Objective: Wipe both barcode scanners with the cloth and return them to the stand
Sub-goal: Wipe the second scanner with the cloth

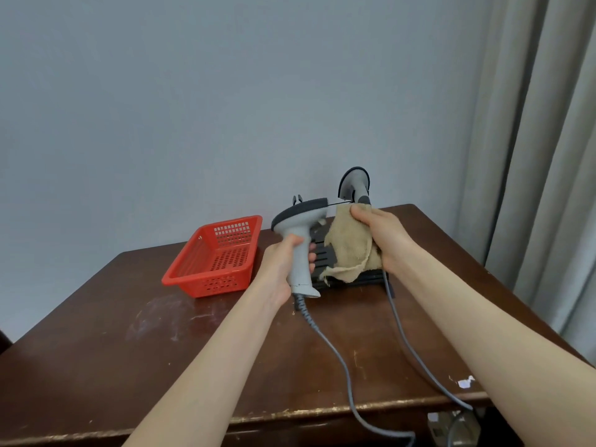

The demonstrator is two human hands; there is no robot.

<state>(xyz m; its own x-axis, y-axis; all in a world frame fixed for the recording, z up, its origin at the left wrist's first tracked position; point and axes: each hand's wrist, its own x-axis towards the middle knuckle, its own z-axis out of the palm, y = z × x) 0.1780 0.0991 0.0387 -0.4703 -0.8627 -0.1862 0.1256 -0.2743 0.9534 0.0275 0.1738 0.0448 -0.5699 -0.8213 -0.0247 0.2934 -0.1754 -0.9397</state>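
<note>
My left hand (283, 269) grips the handle of a grey barcode scanner (300, 227), held upright above the table with its dark head turned right. My right hand (380, 233) holds a tan cloth (348, 250) just right of that scanner's head; the cloth hangs down apart from the scanner. A second grey scanner (353, 183) sits behind the cloth on the black stand (325, 256), whose base is partly hidden by the cloth. The stand's left clip (297, 199) shows behind the held scanner.
A red perforated basket (213, 256) stands on the brown wooden table (129, 333) left of the stand. Two grey cables (342, 362) trail from the scanners over the front edge. Grey curtains (541, 156) hang at the right. A white scrap (466, 382) lies near the front right edge.
</note>
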